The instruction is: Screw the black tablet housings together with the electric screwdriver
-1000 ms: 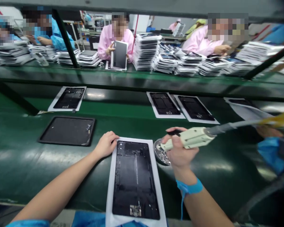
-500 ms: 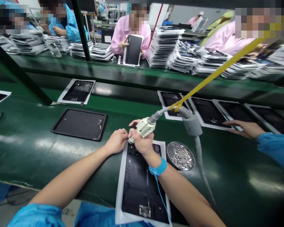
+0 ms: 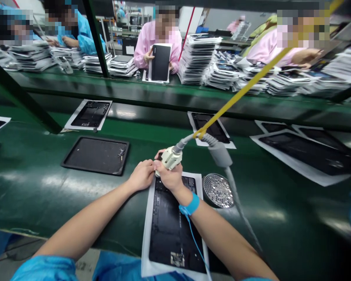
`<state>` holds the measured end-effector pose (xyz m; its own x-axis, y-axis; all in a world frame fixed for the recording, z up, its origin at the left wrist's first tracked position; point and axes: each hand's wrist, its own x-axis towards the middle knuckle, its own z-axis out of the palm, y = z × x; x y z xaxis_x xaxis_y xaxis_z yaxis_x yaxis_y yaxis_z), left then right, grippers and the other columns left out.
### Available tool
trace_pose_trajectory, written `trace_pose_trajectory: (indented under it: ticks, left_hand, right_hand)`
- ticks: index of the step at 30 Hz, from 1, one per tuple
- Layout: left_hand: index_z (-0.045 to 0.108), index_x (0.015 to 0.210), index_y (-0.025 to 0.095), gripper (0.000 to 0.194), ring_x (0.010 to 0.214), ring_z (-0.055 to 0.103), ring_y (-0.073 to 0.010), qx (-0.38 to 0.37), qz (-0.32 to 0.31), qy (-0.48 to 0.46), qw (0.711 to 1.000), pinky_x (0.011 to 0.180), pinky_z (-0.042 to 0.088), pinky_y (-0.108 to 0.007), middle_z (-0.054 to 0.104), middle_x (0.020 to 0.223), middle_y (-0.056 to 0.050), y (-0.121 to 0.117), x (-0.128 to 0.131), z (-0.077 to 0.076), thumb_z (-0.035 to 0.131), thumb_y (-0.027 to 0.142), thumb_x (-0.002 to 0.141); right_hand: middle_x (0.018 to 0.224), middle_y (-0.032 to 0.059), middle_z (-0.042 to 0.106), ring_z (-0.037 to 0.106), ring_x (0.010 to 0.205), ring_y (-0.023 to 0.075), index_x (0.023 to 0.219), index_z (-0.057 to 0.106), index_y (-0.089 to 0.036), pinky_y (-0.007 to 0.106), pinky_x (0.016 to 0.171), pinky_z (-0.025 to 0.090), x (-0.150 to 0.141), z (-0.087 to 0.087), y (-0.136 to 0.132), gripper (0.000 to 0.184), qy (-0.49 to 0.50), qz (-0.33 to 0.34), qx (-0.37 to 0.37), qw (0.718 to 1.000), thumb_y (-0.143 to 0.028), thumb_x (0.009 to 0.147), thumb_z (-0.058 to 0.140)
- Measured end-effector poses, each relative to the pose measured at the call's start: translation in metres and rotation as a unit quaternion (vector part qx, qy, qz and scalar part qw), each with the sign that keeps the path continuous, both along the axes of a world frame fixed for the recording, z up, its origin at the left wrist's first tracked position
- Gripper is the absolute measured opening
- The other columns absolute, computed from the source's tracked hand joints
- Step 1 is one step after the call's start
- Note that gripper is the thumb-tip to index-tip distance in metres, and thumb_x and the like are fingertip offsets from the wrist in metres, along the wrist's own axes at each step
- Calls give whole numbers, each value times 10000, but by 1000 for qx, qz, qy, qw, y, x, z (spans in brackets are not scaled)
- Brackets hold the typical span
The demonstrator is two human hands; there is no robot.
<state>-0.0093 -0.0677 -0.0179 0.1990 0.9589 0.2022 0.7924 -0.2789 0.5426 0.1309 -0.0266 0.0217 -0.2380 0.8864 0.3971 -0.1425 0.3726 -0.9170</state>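
Note:
A black tablet shell [image 3: 169, 230] lies on a white sheet [image 3: 146, 238] on the green belt right in front of me. My right hand [image 3: 170, 176] grips a cream electric screwdriver [image 3: 169, 157], its tip down at the shell's top left corner. A grey cable and a yellow cord [image 3: 245, 88] run up from the tool. My left hand [image 3: 142, 175] is curled at the same corner, touching the sheet's edge and the tool's tip. A blue wrist strap [image 3: 190, 205] circles my right wrist.
A round dish of small screws [image 3: 218, 190] sits right of the shell. A black tray [image 3: 96, 155] lies to the left. More shells on white sheets [image 3: 89, 114] [image 3: 304, 153] lie across the belt. Beyond a green shelf [image 3: 169, 95], several people sit among stacked shells [image 3: 197, 58].
My right hand brought the screwdriver from over the screw dish to the shell's top left corner. My view shifted. A neighbour's hand at the right withdrew, and the shells there have shifted.

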Motion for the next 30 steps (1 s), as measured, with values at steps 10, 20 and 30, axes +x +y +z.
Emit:
trace_pose_trajectory:
  ticks: [10,20,30]
  left_hand:
    - [734,1074,215,205,1048,602,-251,-6,45,39,998,917,477,-404,676,1107,-83,6,28,20,598,282,936]
    - [710,783,210,182,727,617,-168,-185,-57,67,979,681,431,-271,658,796,-12,64,39,47,627,314,907]
    - [771,849,214,239,906,652,-243,-31,86,44,995,855,487,-352,699,927,-72,131,14,31,601,371,908]
  right_hand:
    - [931,-2,684,616,511,89,1047,634,-233,240,454,536,110,29,14,241,89,-120,29,988,-290,843,749]
    - [844,9,704,613,511,107,1025,649,-202,279,522,553,165,13,16,242,25,-194,33,980,-283,818,747]
    - [801,3,681,624,590,131,1038,651,-203,291,580,552,169,3,25,254,8,-230,32,973,-286,816,743]
